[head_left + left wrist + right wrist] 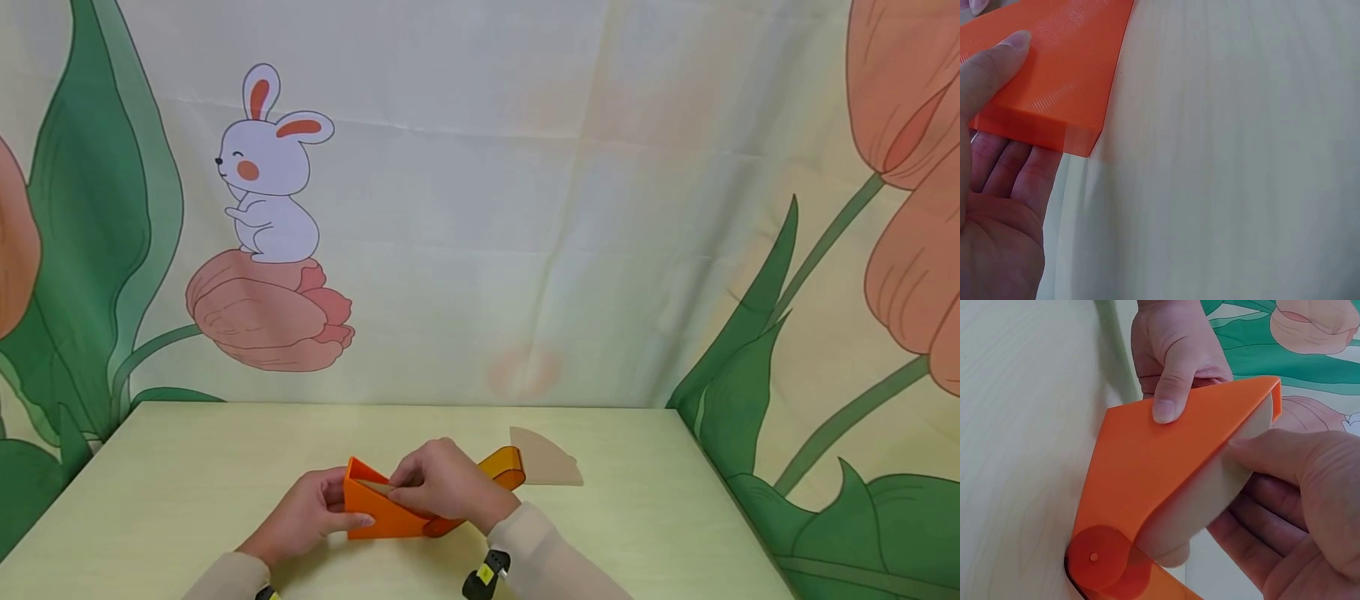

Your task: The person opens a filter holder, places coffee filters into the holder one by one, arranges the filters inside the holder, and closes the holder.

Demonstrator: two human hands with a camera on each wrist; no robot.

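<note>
An orange plastic coffee filter holder [386, 521], with a slanted open top, stands on the table. My left hand [307, 510] grips its left end, thumb on the near face and the other fingers behind. A tan paper coffee filter [1210, 494] sits partly inside the holder, its curved edge showing above the slanted rim. My right hand [450, 483] pinches this paper at the opening, thumb on the side facing the right wrist camera. The holder's hinged lid [507, 468] is swung out to the right, partly hidden behind my right hand in the head view.
Another tan, fan-shaped paper filter [551, 460] lies flat on the table to the right, just beyond the lid's end. The pale wooden table [637, 533] ends at the back against a printed cloth [450, 208] with a rabbit and tulips.
</note>
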